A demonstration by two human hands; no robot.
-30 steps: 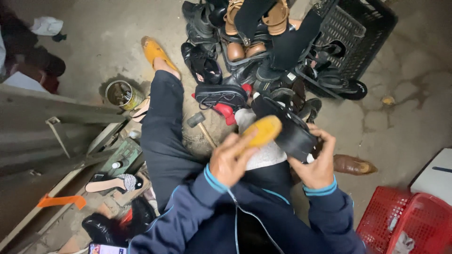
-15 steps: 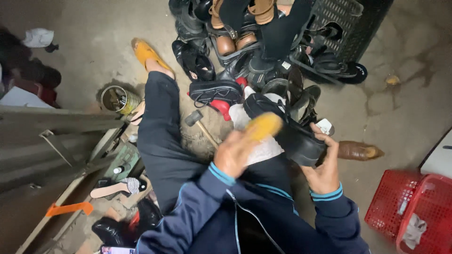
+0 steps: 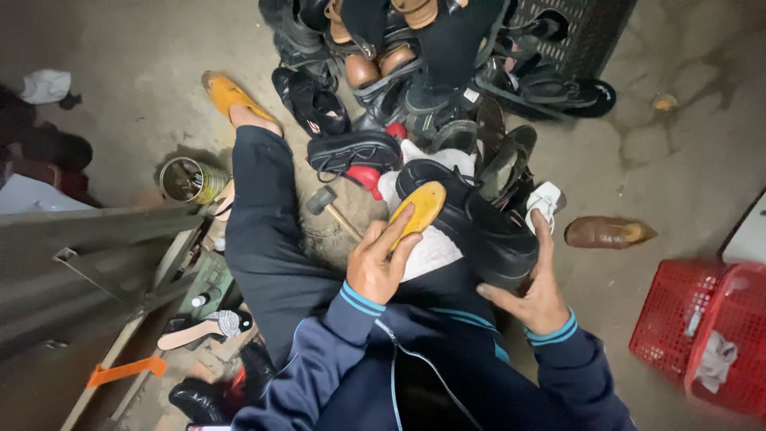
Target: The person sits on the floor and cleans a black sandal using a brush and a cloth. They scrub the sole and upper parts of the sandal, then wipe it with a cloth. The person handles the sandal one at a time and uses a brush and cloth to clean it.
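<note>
We see the left hand (image 3: pixel 381 263) gripping a yellow brush (image 3: pixel 418 209), fingers stretched along its back and thumb underneath. The brush's long axis runs diagonally, its far end pointing up and to the right, away from the body. It lies against the near end of a black shoe (image 3: pixel 471 219), which rests over a white cloth (image 3: pixel 427 249) on the lap. The shoe's long axis slopes from upper left down to lower right. The right hand (image 3: pixel 537 289) cups the shoe's lower right end, fingers spread open against its side. Beyond the lap lies a pile of dark shoes (image 3: pixel 383 72) on the concrete floor (image 3: pixel 678 152), with a hammer (image 3: pixel 329 204) just left of the cloth.
</note>
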